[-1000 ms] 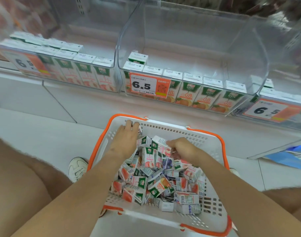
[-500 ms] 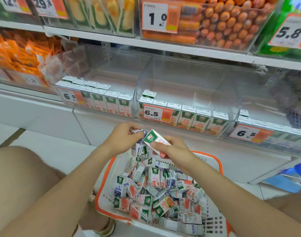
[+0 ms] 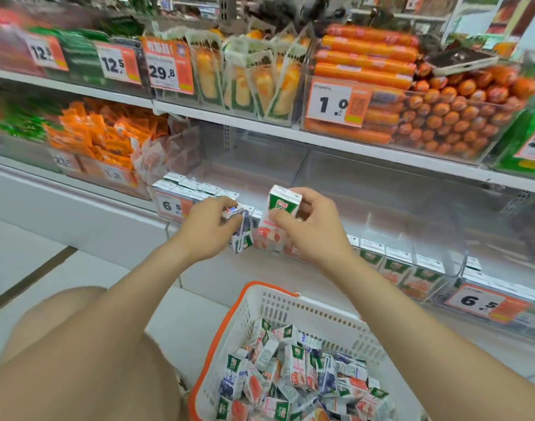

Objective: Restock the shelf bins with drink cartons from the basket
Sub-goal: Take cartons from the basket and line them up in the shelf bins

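Note:
My left hand (image 3: 210, 227) grips a purple-and-white drink carton (image 3: 241, 235), held upside down in front of the left clear shelf bin (image 3: 260, 165). My right hand (image 3: 305, 226) holds a pink-and-green carton (image 3: 279, 208) upright, just right of the other one. Both are raised at the front of the lower shelf. Below them the white basket (image 3: 290, 308) with an orange rim holds several mixed cartons (image 3: 293, 378). A row of cartons (image 3: 403, 265) lines the front of the middle bin (image 3: 381, 208).
Price tags reading 6.5 (image 3: 172, 206) (image 3: 480, 300) hang on the bin fronts. The upper shelf (image 3: 260, 124) carries orange sausages (image 3: 442, 117) and packaged snacks (image 3: 251, 77). A phone (image 3: 460, 59) lies on the sausage bin. My bare knees flank the basket on the white floor.
Both hands have lifted out of the basket, each with a carton, and risen up to the lower shelf bins. The camera has tilted upward, bringing the upper shelf into view.

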The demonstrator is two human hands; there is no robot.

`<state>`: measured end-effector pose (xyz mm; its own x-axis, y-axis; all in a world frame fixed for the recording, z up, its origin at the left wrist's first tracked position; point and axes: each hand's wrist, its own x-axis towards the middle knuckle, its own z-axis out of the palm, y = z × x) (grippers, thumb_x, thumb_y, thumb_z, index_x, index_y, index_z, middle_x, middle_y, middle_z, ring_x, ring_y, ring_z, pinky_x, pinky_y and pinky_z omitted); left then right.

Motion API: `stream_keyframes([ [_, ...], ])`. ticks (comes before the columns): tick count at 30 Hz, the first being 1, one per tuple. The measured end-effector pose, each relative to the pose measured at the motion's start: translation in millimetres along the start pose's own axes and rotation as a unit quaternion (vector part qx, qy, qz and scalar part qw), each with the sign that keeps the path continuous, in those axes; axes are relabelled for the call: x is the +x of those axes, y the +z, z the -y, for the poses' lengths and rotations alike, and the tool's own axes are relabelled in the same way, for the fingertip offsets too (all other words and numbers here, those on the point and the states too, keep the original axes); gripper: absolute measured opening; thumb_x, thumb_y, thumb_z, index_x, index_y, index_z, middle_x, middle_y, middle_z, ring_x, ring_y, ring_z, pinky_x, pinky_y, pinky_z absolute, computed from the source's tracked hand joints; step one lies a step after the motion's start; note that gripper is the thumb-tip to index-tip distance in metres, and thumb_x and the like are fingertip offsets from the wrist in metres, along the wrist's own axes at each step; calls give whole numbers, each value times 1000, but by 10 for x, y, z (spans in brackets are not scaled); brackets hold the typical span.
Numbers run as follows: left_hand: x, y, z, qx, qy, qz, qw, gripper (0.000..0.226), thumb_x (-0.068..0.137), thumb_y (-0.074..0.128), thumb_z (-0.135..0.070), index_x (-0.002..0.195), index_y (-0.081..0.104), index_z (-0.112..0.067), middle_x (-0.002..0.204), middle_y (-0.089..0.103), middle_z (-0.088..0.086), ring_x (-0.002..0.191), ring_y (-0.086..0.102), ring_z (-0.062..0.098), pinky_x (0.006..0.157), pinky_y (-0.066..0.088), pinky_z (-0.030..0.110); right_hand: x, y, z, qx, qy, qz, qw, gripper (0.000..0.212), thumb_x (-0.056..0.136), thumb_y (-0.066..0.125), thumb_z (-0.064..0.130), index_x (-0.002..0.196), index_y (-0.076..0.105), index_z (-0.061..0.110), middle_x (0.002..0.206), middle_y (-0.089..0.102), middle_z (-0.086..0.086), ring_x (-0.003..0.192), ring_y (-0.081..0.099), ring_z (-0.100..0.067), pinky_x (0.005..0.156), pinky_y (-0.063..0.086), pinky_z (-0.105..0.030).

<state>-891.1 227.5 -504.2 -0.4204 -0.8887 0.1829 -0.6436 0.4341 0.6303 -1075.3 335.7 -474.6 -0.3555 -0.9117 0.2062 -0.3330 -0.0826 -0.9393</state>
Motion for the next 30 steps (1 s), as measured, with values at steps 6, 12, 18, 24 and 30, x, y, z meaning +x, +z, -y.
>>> stream_keyframes([
  [6, 100, 78, 145, -25, -61, -23, 998, 17, 99, 61, -16, 112, 70, -10, 105, 71, 9, 99, 62, 31, 72, 37, 33, 738, 374, 106, -205, -112, -14, 972, 45, 85, 74, 28, 126, 55, 25, 111, 70, 8, 103, 55, -16, 81, 42, -32],
  [12, 160, 107, 129, -46, -82, 15, 995, 43, 105, 53, -11, 148, 52, -16, 150, 46, 11, 132, 49, 30, 90, 37, 26, 1327, 729, -183, -494, -92, 116, 857, 12, 93, 67, 17, 100, 59, 10, 103, 60, -17, 102, 59, -41, 72, 46, -40],
  [18, 212, 56, 169, -59, -88, 32, 994, 42, 107, 52, -14, 149, 52, -17, 154, 46, 9, 132, 51, 29, 89, 43, 30, 1508, 883, -236, -542, -18, 242, 804, 31, 93, 46, 3, 70, 30, 16, 74, 38, -6, 74, 43, -31, 51, 26, -33],
  [24, 190, 35, 64, -150, -123, 2, 981, 29, 106, 56, -25, 133, 63, -23, 131, 66, 4, 114, 64, 26, 84, 47, 31, 1289, 671, -154, -497, -114, 189, 839, 23, 92, 44, 4, 106, 63, 7, 105, 69, -18, 101, 64, -42, 75, 52, -41],
  [30, 46, 76, -392, -350, -130, 0, 928, 31, 95, 61, -21, 69, 78, -21, 76, 77, 4, 81, 72, 29, 85, 64, 49, 472, -57, -159, -287, -191, 6, 939, 31, 93, 55, 20, 121, 68, 24, 94, 71, 10, 85, 64, -9, 83, 54, -33],
])
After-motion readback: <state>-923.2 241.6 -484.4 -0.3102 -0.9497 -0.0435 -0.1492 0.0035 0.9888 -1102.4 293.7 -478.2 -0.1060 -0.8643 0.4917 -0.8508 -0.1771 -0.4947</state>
